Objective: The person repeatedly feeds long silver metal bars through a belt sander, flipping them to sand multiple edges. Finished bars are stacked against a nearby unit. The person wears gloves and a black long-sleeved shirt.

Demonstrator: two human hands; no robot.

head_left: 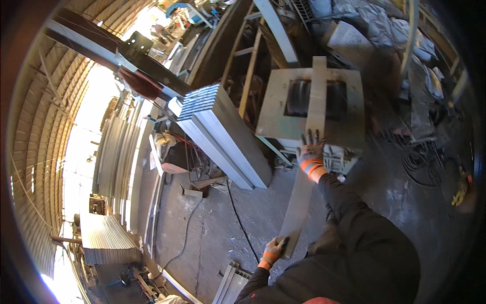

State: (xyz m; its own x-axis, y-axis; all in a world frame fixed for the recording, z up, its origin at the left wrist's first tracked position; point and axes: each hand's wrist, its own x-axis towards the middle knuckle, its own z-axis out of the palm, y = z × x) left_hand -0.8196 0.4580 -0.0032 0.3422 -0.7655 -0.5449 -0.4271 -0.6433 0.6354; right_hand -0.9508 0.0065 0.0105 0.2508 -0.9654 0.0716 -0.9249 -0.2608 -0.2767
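Observation:
A long flat grey metal strip [298, 207] runs from near my body up across the top of a boxy greenish-grey machine [273, 101]. The machine's top has a dark rectangular opening, which the strip crosses. Gripping the strip's near end by its left edge is my left hand [273, 251], in a grey and orange glove. My right hand [310, 151], gloved alike, lies flat on the strip at the machine's front edge, its fingers spread and pointing away from me.
Left of the machine stands a tall stack of metal channels [228, 131]. Shorter metal profiles [232, 285] are by my left forearm. A black cable [239, 215] crosses the floor. Coiled hoses or cables [422, 162] lie at right. Corrugated sheets [109, 230] are piled at far left.

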